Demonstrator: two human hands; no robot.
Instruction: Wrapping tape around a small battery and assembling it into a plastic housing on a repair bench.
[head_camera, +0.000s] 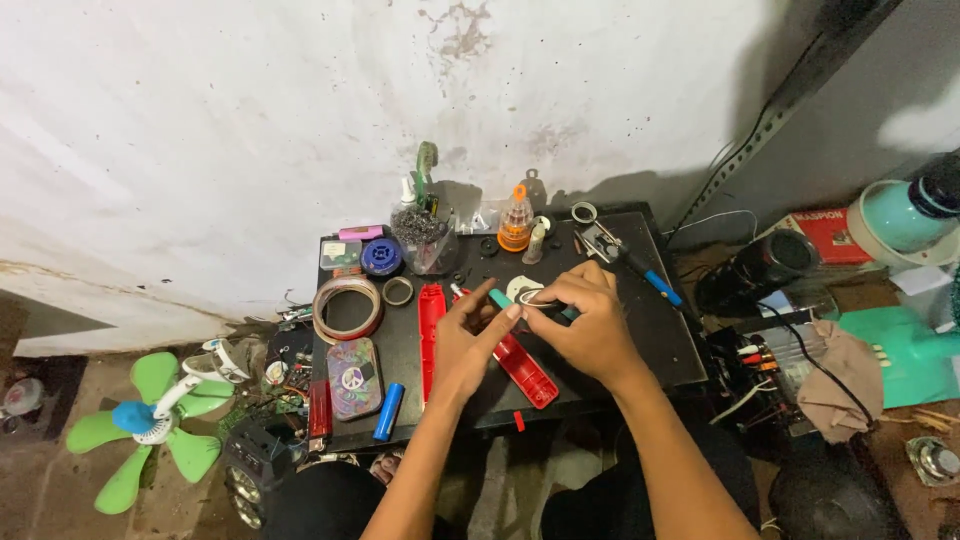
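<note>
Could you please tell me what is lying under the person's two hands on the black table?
A long red plastic shell runs beneath the left hand and right hand; its upper part is covered by them. A matching red shell lies alongside.

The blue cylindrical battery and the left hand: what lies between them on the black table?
In the head view, a long red plastic casing lies between the blue battery and the left hand.

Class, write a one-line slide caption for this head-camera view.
Both hands, left hand and right hand, work a small white part above red casing halves on a cluttered black table.
</note>
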